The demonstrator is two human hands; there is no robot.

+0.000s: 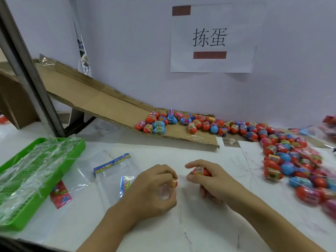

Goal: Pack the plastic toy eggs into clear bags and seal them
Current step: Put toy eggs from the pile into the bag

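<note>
My right hand (214, 180) grips a red toy egg (201, 171) with a yellow label band, just above the white table. My left hand (152, 190) curls around another egg (175, 183), of which only a small red and yellow end shows. The two hands sit close together at the table's middle. A clear bag (111, 171) with a blue printed header strip lies flat left of my left hand, partly under it. A heap of red and blue eggs (283, 157) covers the right side of the table.
A green plastic basket (69, 160) with clear bags in it stands at the left. A cardboard ramp (101, 104) slopes down from the back left, with more eggs (160, 122) at its foot. A red header card (61, 194) lies beside the basket. A paper sign (212, 39) hangs on the wall.
</note>
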